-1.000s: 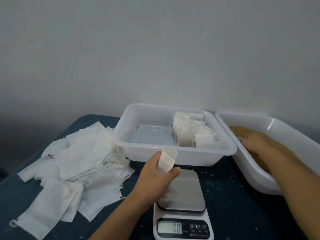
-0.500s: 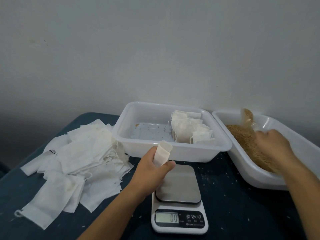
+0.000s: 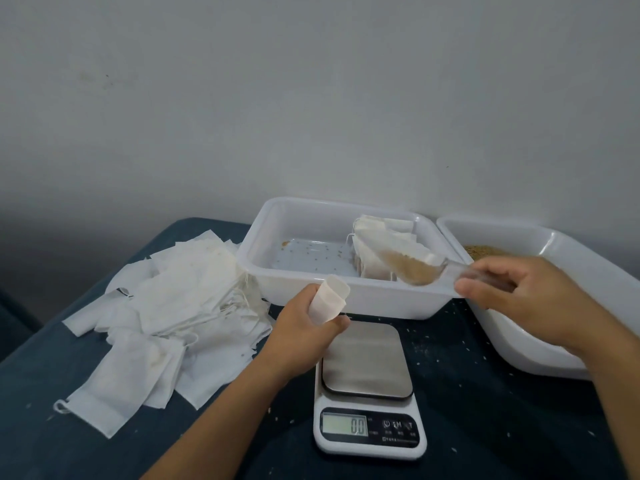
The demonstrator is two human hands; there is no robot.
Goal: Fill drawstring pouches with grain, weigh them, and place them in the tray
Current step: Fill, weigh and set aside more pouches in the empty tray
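While the left hand (image 3: 304, 327) grips it: the small white fabric drawstring pouch (image 3: 329, 299) stands upright in the curled fingers and thumb, its mouth open at the top, above the far edge of the scale.
Pouch look: thin, pale, soft-sided, slightly crumpled; whether any grain is in it cannot be told.
Right hand (image 3: 526, 299): grasps the handle of a clear plastic scoop (image 3: 426, 271), thumb along the near side, fingers curled over the handle.
Scoop: tilted with its bowl toward the pouch, part full of light-brown grain, held just right of and slightly above the pouch mouth, apart from it.
Scoop position: in front of the near wall of the white rectangular plastic tray (image 3: 294, 282).
Tray contents: several filled white pouches (image 3: 381, 247) packed upright in its right side; a few loose grains on its floor.
Grain bin: a white plastic tub (image 3: 540, 351) at right, touching the tray's right rim, brown grain (image 3: 485, 252) showing behind the right hand.
Scale: white digital kitchen scale with a bare steel platform (image 3: 367, 362), display (image 3: 344, 425) reading 0.0.
Empty pouches: a loose heap of flat white pouches (image 3: 166, 306) left of the tray on the dark blue table (image 3: 69, 445).
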